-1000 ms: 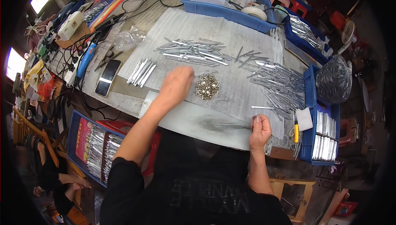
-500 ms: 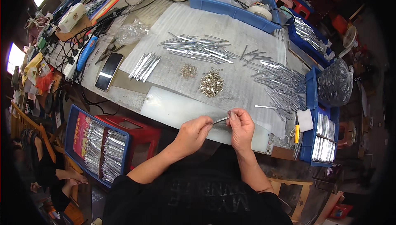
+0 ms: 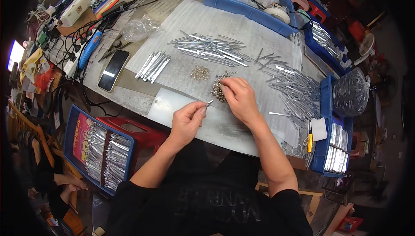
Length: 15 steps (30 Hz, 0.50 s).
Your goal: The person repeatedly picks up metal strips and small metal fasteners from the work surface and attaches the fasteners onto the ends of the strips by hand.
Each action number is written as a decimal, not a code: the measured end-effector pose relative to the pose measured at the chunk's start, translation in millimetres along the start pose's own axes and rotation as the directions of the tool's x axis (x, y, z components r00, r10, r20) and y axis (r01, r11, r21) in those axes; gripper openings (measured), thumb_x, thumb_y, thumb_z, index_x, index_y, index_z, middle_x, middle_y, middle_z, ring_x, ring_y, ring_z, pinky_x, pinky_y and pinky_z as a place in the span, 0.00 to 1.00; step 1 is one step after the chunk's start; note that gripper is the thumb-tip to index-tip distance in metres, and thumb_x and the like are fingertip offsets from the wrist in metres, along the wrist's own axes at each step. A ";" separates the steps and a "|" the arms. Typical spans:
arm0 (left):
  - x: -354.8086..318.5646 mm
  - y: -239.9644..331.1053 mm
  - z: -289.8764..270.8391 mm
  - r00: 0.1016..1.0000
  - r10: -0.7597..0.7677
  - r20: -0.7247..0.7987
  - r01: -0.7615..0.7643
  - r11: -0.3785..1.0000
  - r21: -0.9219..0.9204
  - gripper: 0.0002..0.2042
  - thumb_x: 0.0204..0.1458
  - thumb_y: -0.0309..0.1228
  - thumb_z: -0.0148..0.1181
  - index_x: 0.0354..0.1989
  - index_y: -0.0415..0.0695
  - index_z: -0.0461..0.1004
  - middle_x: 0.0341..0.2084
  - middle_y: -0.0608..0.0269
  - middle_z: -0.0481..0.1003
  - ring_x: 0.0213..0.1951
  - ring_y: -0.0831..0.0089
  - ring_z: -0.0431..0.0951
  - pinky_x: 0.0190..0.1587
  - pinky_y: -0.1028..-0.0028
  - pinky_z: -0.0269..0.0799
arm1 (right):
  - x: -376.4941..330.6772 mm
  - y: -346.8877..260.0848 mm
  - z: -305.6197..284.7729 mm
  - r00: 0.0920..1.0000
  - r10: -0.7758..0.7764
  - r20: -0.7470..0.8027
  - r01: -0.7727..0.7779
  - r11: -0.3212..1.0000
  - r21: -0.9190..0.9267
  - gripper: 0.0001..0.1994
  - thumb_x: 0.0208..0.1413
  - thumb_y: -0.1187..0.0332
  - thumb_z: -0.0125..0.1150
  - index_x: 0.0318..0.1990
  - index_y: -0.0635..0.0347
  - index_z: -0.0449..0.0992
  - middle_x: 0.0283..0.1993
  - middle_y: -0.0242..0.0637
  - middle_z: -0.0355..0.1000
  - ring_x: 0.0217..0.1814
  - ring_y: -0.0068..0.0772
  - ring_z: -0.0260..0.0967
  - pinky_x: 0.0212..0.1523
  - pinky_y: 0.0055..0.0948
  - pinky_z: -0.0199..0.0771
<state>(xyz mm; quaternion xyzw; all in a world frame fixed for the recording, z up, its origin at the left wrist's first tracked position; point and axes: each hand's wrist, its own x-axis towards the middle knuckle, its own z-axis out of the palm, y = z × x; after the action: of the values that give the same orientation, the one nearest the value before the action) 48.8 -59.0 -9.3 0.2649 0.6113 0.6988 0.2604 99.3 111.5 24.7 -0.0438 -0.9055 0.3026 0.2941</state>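
Note:
My left hand [image 3: 188, 120] pinches a thin silver metal rod [image 3: 209, 103], whose end pokes out past the thumb and forefinger above the white board [image 3: 173, 108]. The rest of that rod is hidden in the fingers. My right hand [image 3: 240, 99] reaches down to a pile of small shiny metal pieces [image 3: 218, 90] with its fingers drawn together; whether a piece is between them is too small to see. Left of that pile lies a smaller heap of tiny gold-coloured parts [image 3: 200, 73]. Flat silver strips [image 3: 209, 48] lie loose behind both heaps.
More strips [image 3: 298, 86] are heaped at right, and a neat row [image 3: 153, 67] lies at left beside a phone [image 3: 114, 70]. Blue trays [image 3: 65, 149] of strips stand low left and at right [image 3: 327, 149]. A yellow-handled tool [image 3: 310, 142] lies near the right edge.
My right hand has left the rod and moved forward onto the pile of small metal pieces. My left hand, still pinching the rod, has shifted slightly left and up.

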 end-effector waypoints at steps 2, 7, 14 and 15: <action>1.3 -8.1 -4.2 0.998 -0.018 -0.059 0.015 0.999 -0.041 0.08 0.51 0.26 0.50 0.38 0.36 0.68 0.21 0.68 0.69 0.20 0.86 0.64 0.23 0.86 0.61 | 10.7 11.4 12.5 0.997 -0.026 0.066 0.030 0.998 -0.060 0.08 0.44 0.75 0.51 0.34 0.62 0.72 0.32 0.38 0.69 0.36 0.39 0.64 0.37 0.33 0.62; 0.6 -12.2 -1.8 0.994 0.012 -0.104 -0.024 0.992 -0.120 0.07 0.49 0.25 0.51 0.36 0.35 0.69 0.21 0.70 0.69 0.20 0.87 0.64 0.21 0.86 0.62 | 25.1 24.8 30.8 0.980 -0.075 0.185 0.123 0.957 -0.262 0.08 0.40 0.76 0.49 0.31 0.60 0.71 0.32 0.34 0.67 0.41 0.36 0.60 0.39 0.35 0.59; 0.4 -12.5 -2.5 0.993 0.006 -0.122 -0.020 0.993 -0.120 0.07 0.48 0.24 0.52 0.35 0.35 0.69 0.22 0.69 0.69 0.20 0.87 0.65 0.22 0.86 0.63 | 18.4 14.6 37.0 0.955 -0.081 0.286 0.206 0.874 -0.440 0.09 0.39 0.76 0.49 0.30 0.59 0.71 0.32 0.32 0.67 0.40 0.34 0.60 0.39 0.35 0.56; 0.0 -12.6 -3.1 0.992 0.003 -0.126 -0.018 0.993 -0.120 0.07 0.48 0.24 0.52 0.35 0.35 0.69 0.22 0.69 0.69 0.20 0.87 0.65 0.22 0.86 0.63 | 17.5 12.4 35.5 0.947 -0.079 0.311 0.216 0.875 -0.434 0.10 0.39 0.76 0.50 0.32 0.59 0.71 0.33 0.32 0.68 0.40 0.34 0.61 0.39 0.34 0.57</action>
<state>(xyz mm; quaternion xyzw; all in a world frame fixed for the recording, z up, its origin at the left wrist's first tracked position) 47.1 -59.7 -22.2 0.2074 0.5817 0.7511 0.2332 63.8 107.5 3.6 0.0011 -0.9847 0.0577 0.1645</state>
